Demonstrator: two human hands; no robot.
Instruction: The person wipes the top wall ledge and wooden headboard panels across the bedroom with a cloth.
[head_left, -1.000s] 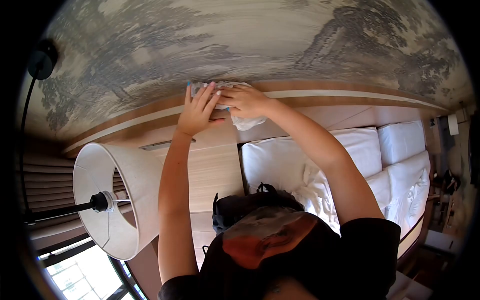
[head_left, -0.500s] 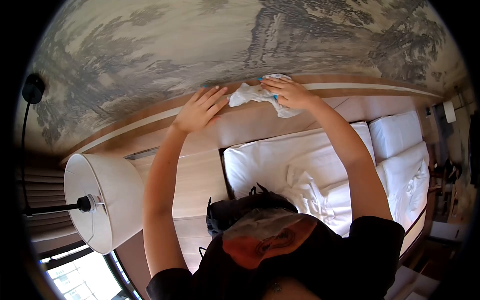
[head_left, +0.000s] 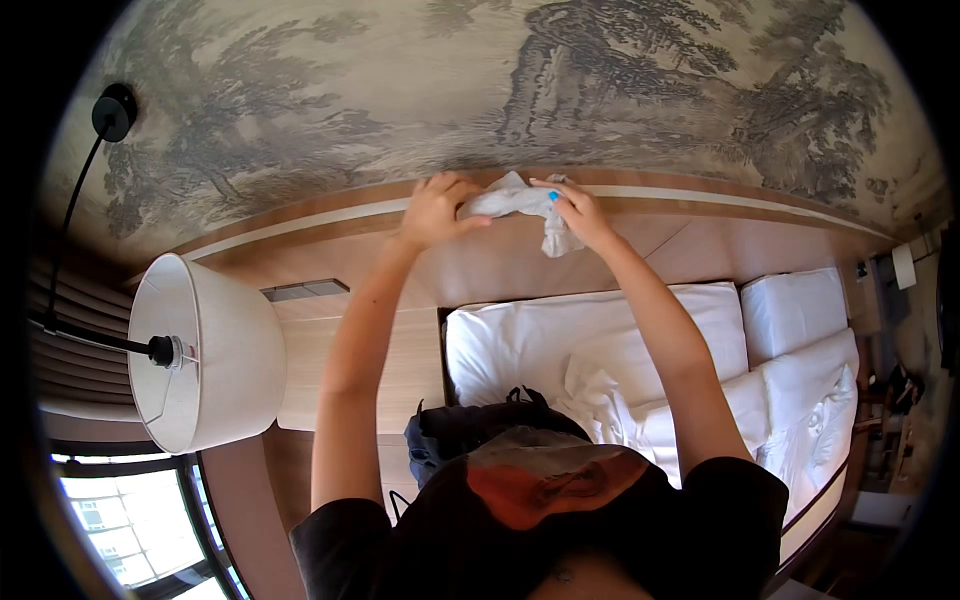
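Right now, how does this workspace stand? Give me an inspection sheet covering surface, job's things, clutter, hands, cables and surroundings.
Surface: wooden ledge along the foot of a patterned wall.
Job's things: crumpled white cloth at the ledge, spanning the gap between the hands.
Clutter: rumpled white bedding.
Hands: right hand pinches the cloth's right part; left hand is at its left end, fingers curled, grip unclear.
Cables: nothing seen that is clearly a cable.
Surroundings: lampshade on the left, bright window below it in view.
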